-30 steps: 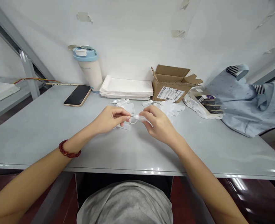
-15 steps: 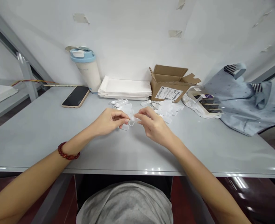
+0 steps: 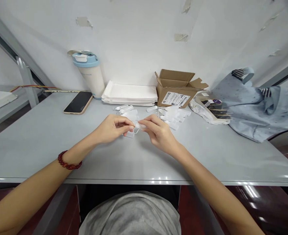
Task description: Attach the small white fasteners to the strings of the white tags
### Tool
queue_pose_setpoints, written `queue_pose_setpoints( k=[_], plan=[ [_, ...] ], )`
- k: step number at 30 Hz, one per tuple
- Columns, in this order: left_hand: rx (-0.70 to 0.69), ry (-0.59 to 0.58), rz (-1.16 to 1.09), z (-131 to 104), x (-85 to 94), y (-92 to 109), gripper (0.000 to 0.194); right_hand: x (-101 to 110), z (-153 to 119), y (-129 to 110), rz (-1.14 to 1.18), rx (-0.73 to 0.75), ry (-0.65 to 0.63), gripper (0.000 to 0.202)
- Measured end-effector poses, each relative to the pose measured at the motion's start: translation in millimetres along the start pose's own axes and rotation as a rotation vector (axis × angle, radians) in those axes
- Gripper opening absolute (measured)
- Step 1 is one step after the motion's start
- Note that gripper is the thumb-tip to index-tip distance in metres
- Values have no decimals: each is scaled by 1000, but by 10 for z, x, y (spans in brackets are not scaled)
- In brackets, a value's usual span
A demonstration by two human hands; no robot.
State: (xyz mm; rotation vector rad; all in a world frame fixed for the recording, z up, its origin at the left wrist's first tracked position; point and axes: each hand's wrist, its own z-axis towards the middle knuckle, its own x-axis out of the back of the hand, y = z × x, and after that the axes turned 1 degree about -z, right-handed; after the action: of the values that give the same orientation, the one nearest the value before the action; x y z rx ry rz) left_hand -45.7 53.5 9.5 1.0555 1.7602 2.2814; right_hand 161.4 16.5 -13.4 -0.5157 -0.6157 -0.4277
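My left hand [image 3: 115, 128] is closed, thumb and forefinger pinching the end of a thin white cord [image 3: 136, 132] that hangs in a small loop. My right hand [image 3: 159, 132] is closed on a small translucent white plastic tube [image 3: 142, 126], from which the cord seems to come. Fingers partly hide both, and the tube's tip nearly touches my left fingertips. Behind my left hand lies a group of similar white tubes [image 3: 129, 113]. A larger pile of translucent white pieces with looped cords [image 3: 174, 114] spreads beyond my right hand.
Along the wall stand a tumbler [image 3: 91, 76] with a blue lid, a stack of white envelopes [image 3: 130, 93] and an open cardboard box [image 3: 175, 91]. A phone [image 3: 78, 102] lies left. On the right are a plastic-wrapped package [image 3: 211, 109] and a light-blue cloth bag [image 3: 251, 107].
The cord loop between my fingers hangs a little lower and looks narrower. Both hands stay close together; the whole view has shifted slightly.
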Motion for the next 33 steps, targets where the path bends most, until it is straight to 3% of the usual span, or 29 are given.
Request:
queue_pose_setpoints(
  k=[25,33],
  plan=[
    [47,-30,-52,-22,-44,24,16,-31,-15,4,38,-14,19,26],
    [-11,-57,-49,-11,-8,39,19,-1,12,0,40,-76,-20,22]
  ],
)
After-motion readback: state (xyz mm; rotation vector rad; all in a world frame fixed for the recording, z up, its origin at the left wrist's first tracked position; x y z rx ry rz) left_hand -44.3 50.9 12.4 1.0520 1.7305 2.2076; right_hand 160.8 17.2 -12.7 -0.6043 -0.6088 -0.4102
